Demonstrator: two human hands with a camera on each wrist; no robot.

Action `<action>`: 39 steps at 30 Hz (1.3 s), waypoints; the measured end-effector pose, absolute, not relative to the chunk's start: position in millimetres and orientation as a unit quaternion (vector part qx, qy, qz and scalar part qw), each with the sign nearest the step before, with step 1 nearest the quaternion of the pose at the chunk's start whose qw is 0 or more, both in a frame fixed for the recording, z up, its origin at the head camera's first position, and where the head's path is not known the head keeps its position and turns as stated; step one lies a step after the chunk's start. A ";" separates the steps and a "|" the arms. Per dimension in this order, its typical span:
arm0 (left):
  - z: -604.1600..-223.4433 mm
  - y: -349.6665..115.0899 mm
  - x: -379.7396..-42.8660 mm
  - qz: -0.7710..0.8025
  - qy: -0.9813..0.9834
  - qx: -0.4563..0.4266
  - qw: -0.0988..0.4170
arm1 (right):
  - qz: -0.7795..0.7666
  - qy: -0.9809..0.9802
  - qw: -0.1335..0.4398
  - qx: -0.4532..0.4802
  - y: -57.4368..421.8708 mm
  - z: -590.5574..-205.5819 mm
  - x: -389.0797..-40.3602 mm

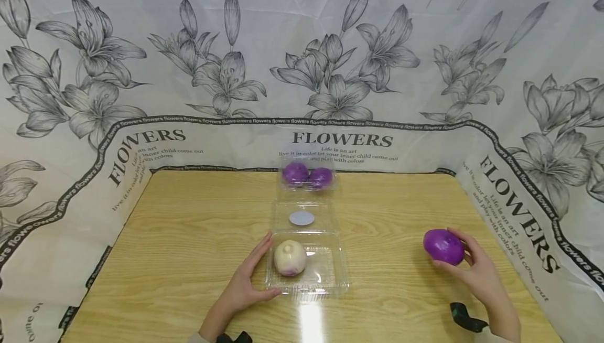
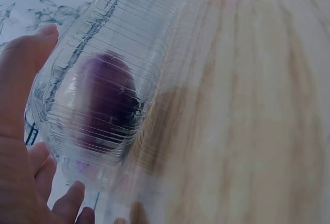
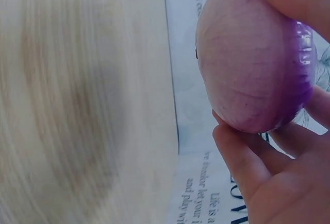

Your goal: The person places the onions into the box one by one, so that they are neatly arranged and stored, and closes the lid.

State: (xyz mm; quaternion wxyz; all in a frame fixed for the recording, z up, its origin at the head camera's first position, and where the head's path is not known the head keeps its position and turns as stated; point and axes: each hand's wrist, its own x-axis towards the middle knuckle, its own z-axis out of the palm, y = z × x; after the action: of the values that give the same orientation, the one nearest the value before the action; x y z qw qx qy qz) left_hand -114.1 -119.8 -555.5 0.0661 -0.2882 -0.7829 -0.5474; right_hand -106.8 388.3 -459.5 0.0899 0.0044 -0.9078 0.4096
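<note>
My right hand (image 1: pixel 478 275) holds a purple onion (image 1: pixel 443 247) above the right side of the table, thumb and fingers bent around it. In the right wrist view, the onion's (image 3: pixel 252 64) skin is paler on one side and glossy purple on the other. An unlidded clear plastic clamshell box (image 1: pixel 327 267) sits mid-table. In its left half lies a pale onion (image 1: pixel 290 258) with a purple patch, seen as dark purple through the box wall in the left wrist view. My left hand (image 1: pixel 243 282) rests at the box's left side, fingers fairly straight, thumb near its front corner.
The clamshell's lid (image 1: pixel 323 212) lies folded back with a white oval label (image 1: pixel 301 218). Behind it, another clear box (image 1: pixel 308 188) contains two purple onions (image 1: pixel 295 173) by the back edge. Flower-printed cloth (image 1: pixel 226 143) surrounds the wooden table (image 1: pixel 189 217) on three sides.
</note>
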 end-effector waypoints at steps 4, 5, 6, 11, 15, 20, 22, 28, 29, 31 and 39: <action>-556.4 -118.6 -114.2 -0.548 -0.783 -0.288 0.064 | 0.409 -0.906 0.107 0.033 377.8 -454.1 -106.2; -556.4 -118.4 -114.0 -0.549 -0.782 -0.288 0.062 | 0.410 -0.905 0.110 0.040 374.9 -452.9 -106.1; -556.4 -118.3 -113.8 -0.551 -0.781 -0.288 0.062 | 0.412 -0.903 0.112 0.049 371.9 -451.8 -106.1; -555.9 -119.1 -112.8 -0.558 -0.778 -0.283 0.060 | 0.415 -0.898 0.121 0.080 355.1 -446.4 -106.8; -555.3 -119.4 -112.3 -0.558 -0.779 -0.282 0.059 | 0.414 -0.897 0.124 0.096 341.7 -442.0 -106.5; -549.2 -117.3 -110.1 -0.554 -0.782 -0.278 0.062 | 0.416 -0.893 0.121 0.119 326.6 -437.2 -108.2; -543.9 -116.1 -108.5 -0.556 -0.781 -0.279 0.063 | 0.416 -0.892 0.118 0.128 320.9 -436.1 -109.4; -537.8 -114.7 -105.9 -0.558 -0.779 -0.280 0.062 | 0.412 -0.893 0.110 0.145 303.8 -432.3 -111.6; -540.0 -115.0 -106.5 -0.555 -0.781 -0.278 0.061 | 0.412 -0.893 0.108 0.147 300.5 -431.7 -111.8; -545.2 -116.1 -108.2 -0.552 -0.785 -0.277 0.059 | 0.411 -0.893 0.106 0.152 293.3 -430.4 -112.1; -555.1 -120.0 -113.3 -0.554 -0.784 -0.277 0.050 | 0.430 -0.875 0.100 0.197 259.9 -426.8 -113.0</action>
State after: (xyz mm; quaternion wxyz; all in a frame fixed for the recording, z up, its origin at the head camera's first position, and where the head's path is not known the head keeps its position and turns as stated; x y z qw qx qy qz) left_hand -113.3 -120.0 -555.1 0.0498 -0.2768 -0.7835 -0.5541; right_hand -113.0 259.9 -426.8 0.0996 0.1967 -0.8755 0.4300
